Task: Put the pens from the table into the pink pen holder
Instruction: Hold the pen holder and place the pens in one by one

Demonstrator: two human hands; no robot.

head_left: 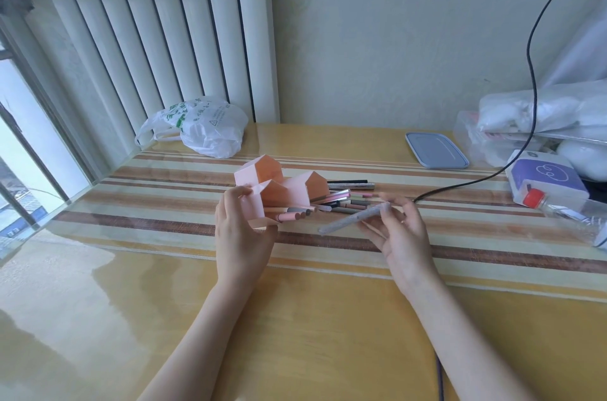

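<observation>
Holding a slim grey speckled pen [353, 219] in the right hand [402, 236], fingertips pinching its upper end, right of frame centre, tip slanting down-left and clear of the table. Left hand [241, 230] grips the near wall of the pink house-shaped plastic pen holder [279, 187], centre frame, steadying it. Loose pile of pink, grey and black pens [341, 198] lies on the striped glossy tabletop [328, 318] just right of and in front of the holder (some touch its base). Pens look light, stiff, smooth, likely to roll on the slick surface; best pinched mid-barrel or near one end. Holder looks light and thin-walled, probably tips easily, so bracing makes sense. Its compartments appear empty from here; task looks barely begun.
</observation>
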